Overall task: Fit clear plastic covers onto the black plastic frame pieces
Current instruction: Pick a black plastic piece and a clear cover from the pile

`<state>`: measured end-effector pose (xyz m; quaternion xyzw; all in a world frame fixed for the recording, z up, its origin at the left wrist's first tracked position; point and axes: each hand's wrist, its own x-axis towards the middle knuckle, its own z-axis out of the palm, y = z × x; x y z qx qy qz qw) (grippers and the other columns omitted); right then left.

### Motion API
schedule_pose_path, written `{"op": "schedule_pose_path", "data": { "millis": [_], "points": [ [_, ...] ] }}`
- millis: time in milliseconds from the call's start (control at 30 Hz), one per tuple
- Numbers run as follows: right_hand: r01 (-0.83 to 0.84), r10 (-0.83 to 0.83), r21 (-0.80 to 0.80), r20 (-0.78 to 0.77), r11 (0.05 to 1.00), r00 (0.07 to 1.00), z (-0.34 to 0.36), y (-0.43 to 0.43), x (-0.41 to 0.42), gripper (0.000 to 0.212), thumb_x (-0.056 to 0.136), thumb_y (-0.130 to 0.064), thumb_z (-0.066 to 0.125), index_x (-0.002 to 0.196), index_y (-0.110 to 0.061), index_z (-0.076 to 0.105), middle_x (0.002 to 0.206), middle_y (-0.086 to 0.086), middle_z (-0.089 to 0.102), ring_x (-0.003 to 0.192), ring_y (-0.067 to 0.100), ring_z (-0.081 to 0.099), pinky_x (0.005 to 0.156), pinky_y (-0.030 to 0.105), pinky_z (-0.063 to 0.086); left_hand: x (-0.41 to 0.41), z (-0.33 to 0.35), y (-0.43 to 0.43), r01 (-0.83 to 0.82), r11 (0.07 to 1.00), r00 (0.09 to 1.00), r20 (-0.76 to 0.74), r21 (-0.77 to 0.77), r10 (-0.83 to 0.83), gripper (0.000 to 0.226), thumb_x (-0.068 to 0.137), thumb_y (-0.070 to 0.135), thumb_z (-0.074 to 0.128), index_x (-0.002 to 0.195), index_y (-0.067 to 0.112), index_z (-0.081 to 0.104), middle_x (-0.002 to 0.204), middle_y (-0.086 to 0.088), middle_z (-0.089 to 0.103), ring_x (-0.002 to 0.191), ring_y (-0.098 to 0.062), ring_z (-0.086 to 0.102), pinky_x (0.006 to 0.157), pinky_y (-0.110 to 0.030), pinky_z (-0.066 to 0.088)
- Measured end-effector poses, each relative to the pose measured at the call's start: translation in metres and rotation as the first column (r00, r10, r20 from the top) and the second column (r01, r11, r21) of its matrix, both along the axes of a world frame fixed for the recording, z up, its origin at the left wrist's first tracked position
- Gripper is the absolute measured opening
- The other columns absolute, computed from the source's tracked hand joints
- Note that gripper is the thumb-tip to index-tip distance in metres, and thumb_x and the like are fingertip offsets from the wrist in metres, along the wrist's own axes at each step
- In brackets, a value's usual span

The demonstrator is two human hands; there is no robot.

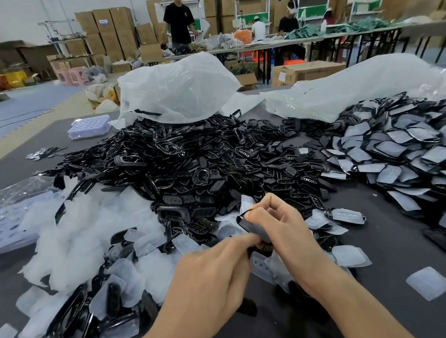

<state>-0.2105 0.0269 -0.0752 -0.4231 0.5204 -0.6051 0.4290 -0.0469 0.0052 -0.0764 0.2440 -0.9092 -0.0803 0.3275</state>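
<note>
Both my hands meet low in the middle of the head view over one black frame piece (244, 222). My right hand (277, 220) pinches its upper end, where a clear plastic cover (246, 203) sticks up from it. My left hand (220, 269) grips the piece's lower end with curled fingers. A large heap of loose black frame pieces (202, 157) fills the table's centre. Loose clear covers (87, 229) lie heaped at the left and around my hands. Frames with covers on them (409, 152) are piled at the right.
The dark grey table (391, 316) carries two crumpled clear plastic bags (177, 89) at the back and a pale lilac tray (88, 126) at back left. One lone clear cover (427, 283) lies at lower right. People work at long tables far behind.
</note>
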Motion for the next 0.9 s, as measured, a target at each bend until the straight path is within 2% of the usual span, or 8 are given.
{"op": "schedule_pose_path", "data": {
  "millis": [67, 133, 300, 500, 633, 767, 833, 900],
  "points": [
    [-0.005, 0.004, -0.015, -0.023, 1.000, 1.000, -0.0009, -0.0004, 0.0000, 0.016, 0.079, -0.025, 0.066, 0.073, -0.015, 0.055, 0.066, 0.000, 0.057, 0.060, 0.012, 0.057, 0.064, 0.028, 0.053, 0.0038, 0.0022, -0.0026, -0.074, 0.997, 0.997, -0.020, 0.001, 0.074, 0.030, 0.095, 0.021, 0.045, 0.119, 0.030, 0.060, 0.067, 0.030, 0.040, 0.053, -0.001, 0.035, 0.049, -0.012, 0.025],
    [-0.003, 0.001, -0.019, -0.097, 1.000, 0.995, -0.0020, -0.0001, 0.0013, 0.013, 0.079, -0.027, 0.066, 0.072, -0.020, 0.058, 0.065, -0.005, 0.060, 0.060, 0.010, 0.060, 0.068, 0.035, 0.054, 0.0064, 0.0031, -0.0052, -0.123, 0.992, 0.992, -0.006, -0.019, 0.123, 0.030, 0.094, 0.022, 0.045, 0.118, 0.031, 0.060, 0.064, 0.031, 0.025, 0.052, -0.001, 0.028, 0.046, -0.014, 0.024],
    [-0.016, 0.011, -0.025, -0.173, 1.000, 0.985, -0.0040, 0.0026, 0.0038, 0.014, 0.073, -0.040, 0.065, 0.073, -0.028, 0.059, 0.062, -0.012, 0.060, 0.057, 0.011, 0.050, 0.059, 0.029, 0.047, 0.0079, -0.0025, -0.0098, -0.164, 0.984, 0.986, 0.028, -0.064, 0.166, 0.027, 0.095, 0.023, 0.044, 0.114, 0.031, 0.061, 0.068, 0.015, 0.050, 0.046, -0.008, 0.041, 0.038, -0.026, 0.036],
    [-0.016, 0.015, -0.006, -0.130, 1.000, 0.991, -0.0043, 0.0015, 0.0027, 0.009, 0.078, -0.027, 0.066, 0.074, -0.022, 0.059, 0.066, -0.006, 0.062, 0.060, 0.008, 0.056, 0.064, 0.027, 0.050, 0.0081, -0.0018, -0.0087, -0.067, 0.993, 0.994, 0.077, -0.094, 0.075, 0.024, 0.097, 0.023, 0.043, 0.112, 0.031, 0.059, 0.072, 0.011, 0.056, 0.047, -0.011, 0.045, 0.040, -0.033, 0.040],
    [-0.013, 0.013, -0.008, -0.085, 1.000, 0.996, -0.0013, 0.0019, 0.0027, 0.013, 0.078, -0.028, 0.066, 0.069, -0.024, 0.056, 0.062, -0.007, 0.051, 0.059, 0.006, 0.045, 0.056, 0.017, 0.044, 0.0085, -0.0029, -0.0057, -0.022, 0.997, 0.999, 0.026, -0.067, 0.024, 0.028, 0.096, 0.019, 0.046, 0.114, 0.029, 0.066, 0.072, 0.011, 0.054, 0.050, -0.010, 0.042, 0.042, -0.029, 0.038],
    [-0.023, 0.023, -0.014, 0.015, 1.000, 1.000, 0.0014, 0.0029, 0.0006, 0.017, 0.088, -0.016, 0.068, 0.074, -0.015, 0.058, 0.069, 0.002, 0.060, 0.060, 0.011, 0.058, 0.060, 0.021, 0.051, 0.0090, -0.0022, -0.0081, -0.072, 0.996, 0.995, -0.079, -0.056, 0.067, 0.027, 0.096, 0.017, 0.046, 0.111, 0.031, 0.063, 0.072, 0.016, 0.052, 0.051, -0.004, 0.034, 0.044, -0.021, 0.033],
    [-0.023, 0.023, -0.002, 0.031, 1.000, 0.999, 0.0027, 0.0033, -0.0002, 0.019, 0.092, -0.010, 0.066, 0.075, -0.014, 0.057, 0.070, 0.002, 0.062, 0.059, 0.014, 0.060, 0.060, 0.022, 0.052, 0.0103, -0.0042, -0.0096, -0.138, 0.990, 0.979, -0.147, 0.017, 0.139, 0.027, 0.094, 0.020, 0.046, 0.109, 0.033, 0.064, 0.068, 0.022, 0.048, 0.049, -0.003, 0.035, 0.045, -0.016, 0.032],
    [-0.028, 0.028, 0.000, 0.034, 1.000, 0.999, 0.0026, 0.0035, -0.0004, 0.023, 0.092, -0.010, 0.066, 0.072, -0.016, 0.057, 0.069, -0.004, 0.062, 0.059, 0.014, 0.060, 0.057, 0.019, 0.050, 0.0102, -0.0069, -0.0106, -0.188, 0.970, 0.953, -0.212, 0.152, 0.218, 0.025, 0.096, 0.030, 0.043, 0.109, 0.041, 0.061, 0.063, 0.019, 0.052, 0.048, -0.007, 0.047, 0.045, -0.017, 0.036]
  ]
}}
